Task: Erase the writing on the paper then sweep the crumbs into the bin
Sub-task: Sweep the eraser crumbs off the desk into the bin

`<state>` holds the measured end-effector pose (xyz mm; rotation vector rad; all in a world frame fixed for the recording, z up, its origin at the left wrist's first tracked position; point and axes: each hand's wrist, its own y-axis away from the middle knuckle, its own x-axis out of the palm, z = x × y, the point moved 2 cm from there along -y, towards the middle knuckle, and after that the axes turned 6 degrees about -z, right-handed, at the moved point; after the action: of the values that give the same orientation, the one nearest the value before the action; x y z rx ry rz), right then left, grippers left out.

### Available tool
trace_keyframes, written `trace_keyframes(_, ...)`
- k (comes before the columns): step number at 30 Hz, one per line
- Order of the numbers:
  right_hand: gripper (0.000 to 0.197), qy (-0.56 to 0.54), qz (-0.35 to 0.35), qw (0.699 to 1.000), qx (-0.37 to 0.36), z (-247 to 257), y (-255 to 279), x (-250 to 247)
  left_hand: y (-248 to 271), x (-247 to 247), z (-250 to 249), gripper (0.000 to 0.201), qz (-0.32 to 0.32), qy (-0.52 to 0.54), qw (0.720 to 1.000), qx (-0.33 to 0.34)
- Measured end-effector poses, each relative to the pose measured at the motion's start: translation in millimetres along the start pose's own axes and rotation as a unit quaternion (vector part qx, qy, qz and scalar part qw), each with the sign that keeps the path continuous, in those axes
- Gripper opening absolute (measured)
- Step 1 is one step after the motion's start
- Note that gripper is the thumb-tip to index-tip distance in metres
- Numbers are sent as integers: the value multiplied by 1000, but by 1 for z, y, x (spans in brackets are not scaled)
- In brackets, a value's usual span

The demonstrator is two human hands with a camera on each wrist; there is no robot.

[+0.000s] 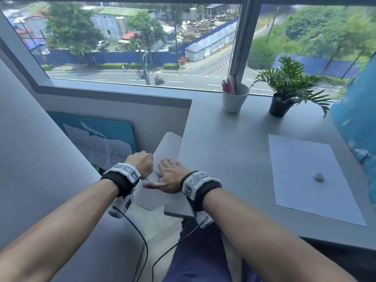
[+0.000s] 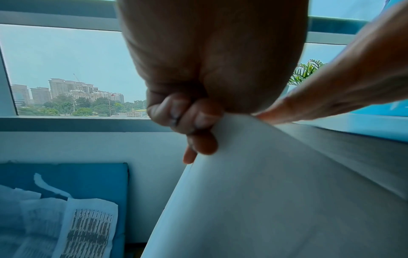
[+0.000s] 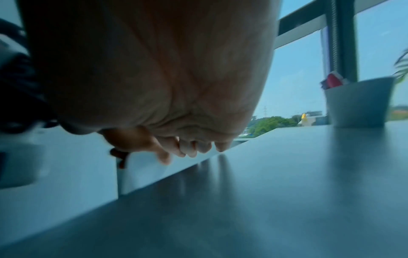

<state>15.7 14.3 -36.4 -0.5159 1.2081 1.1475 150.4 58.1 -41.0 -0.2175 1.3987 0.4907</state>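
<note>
My left hand (image 1: pixel 142 162) grips the edge of a white sheet (image 1: pixel 169 145) with curled fingers (image 2: pixel 189 125) and holds it tilted against the left edge of the grey desk (image 1: pixel 234 151). My right hand (image 1: pixel 169 178) lies flat with straight fingers (image 3: pixel 194 148) across that desk edge and onto the sheet (image 2: pixel 264 192). A few dark specks (image 1: pixel 158 176) show between the two hands. A second white paper (image 1: pixel 305 169) lies flat on the desk to the right, with a small grey eraser (image 1: pixel 318 177) on it. A blue bin (image 1: pixel 118 127) holding torn papers stands on the floor below my left hand.
A white cup (image 1: pixel 235 100) with pens and a potted plant (image 1: pixel 284 94) stand at the back of the desk by the window. A blue patterned cloth (image 1: pixel 358 119) hangs at the right edge. A grey padded panel (image 1: pixel 40 149) rises on the left.
</note>
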Motion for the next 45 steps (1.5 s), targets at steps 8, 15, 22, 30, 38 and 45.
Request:
trace_keyframes(8, 136, 10, -22, 959, 283, -102, 17, -24, 12, 0, 3, 24, 9, 10, 1000, -2)
trace_keyframes(15, 124, 53, 58, 994, 73, -6, -12, -1, 14, -5, 4, 26, 13, 0, 1000, -16)
trace_keyframes(22, 120, 20, -62, 949, 307, -82, 31, -22, 19, -1, 2, 24, 15, 14, 1000, -6)
trace_keyframes(30, 125, 14, 42, 998, 50, 30, 26, 29, 26, 8, -3, 23, 21, 21, 1000, -6)
trace_keyframes(38, 122, 46, -14, 997, 66, -3, 16, -11, 40, 26, 15, 28, 24, 46, 998, -39)
trace_keyframes(45, 162, 115, 113, 966, 201, -106, 36, -69, 32, 69, 29, 27, 53, 115, 987, -99)
